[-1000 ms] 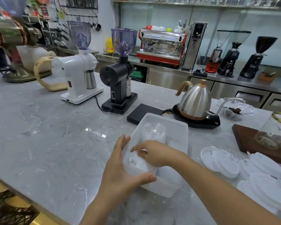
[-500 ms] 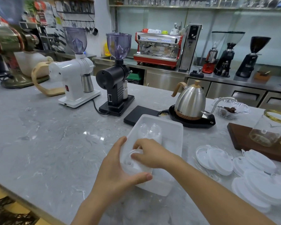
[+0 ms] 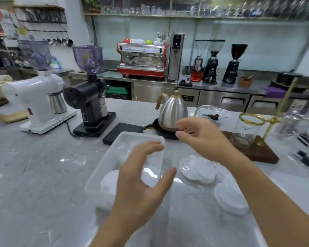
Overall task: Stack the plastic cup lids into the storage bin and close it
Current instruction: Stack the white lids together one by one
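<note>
Fingers (image 3: 150,146) of both hands spread empty over the storage bin (image 3: 103,168); square each lid stack (image 3: 197,169) before lowering.

Two hands are showing, the left hand (image 3: 141,177) and the right hand (image 3: 202,134), both spread and holding nothing. One translucent storage bin (image 3: 114,150) is sitting on the counter, with two stacks of lids (image 3: 109,182) lying inside it. The loose lids (image 3: 197,169) beside it are overlapping and blurring too much to count. Two grinders are standing on the near counter, one white grinder (image 3: 37,100) and one black grinder (image 3: 89,97). One kettle (image 3: 171,109) and one glass jar (image 3: 246,129) are standing behind.
</note>
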`<state>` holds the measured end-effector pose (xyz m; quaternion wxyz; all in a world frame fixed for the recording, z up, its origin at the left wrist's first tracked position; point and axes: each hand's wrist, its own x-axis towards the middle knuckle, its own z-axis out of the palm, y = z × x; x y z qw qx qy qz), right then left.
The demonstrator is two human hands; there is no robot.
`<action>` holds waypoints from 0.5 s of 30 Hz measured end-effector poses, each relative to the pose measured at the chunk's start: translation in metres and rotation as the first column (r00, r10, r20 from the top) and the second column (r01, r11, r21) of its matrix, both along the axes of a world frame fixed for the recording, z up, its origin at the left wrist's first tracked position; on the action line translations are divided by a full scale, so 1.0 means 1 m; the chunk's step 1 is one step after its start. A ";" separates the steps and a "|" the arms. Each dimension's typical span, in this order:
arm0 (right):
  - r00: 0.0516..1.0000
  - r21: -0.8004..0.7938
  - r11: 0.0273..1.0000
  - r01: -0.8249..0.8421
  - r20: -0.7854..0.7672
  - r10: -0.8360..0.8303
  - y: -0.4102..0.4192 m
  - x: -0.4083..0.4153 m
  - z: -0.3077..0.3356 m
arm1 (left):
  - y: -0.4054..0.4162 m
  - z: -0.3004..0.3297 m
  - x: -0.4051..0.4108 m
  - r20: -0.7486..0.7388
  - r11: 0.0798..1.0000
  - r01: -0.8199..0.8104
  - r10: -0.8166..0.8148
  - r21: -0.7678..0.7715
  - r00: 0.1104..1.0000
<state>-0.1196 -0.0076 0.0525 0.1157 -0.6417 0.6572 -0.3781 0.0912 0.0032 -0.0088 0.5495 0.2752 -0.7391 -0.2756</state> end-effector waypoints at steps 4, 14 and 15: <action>0.983 -0.017 0.989 0.149 0.110 -0.146 0.023 -0.049 -0.005 | 0.011 -0.029 -0.069 -0.015 0.967 0.131 -0.131 0.218 0.991; 0.947 0.116 0.958 0.262 0.159 -0.279 0.019 -0.096 -0.051 | -0.023 -0.097 -0.142 0.094 0.926 0.031 -0.072 0.375 0.993; 0.949 0.139 0.955 0.262 0.143 -0.282 0.015 -0.099 -0.057 | -0.028 -0.100 -0.145 0.112 0.918 0.033 -0.084 0.394 0.990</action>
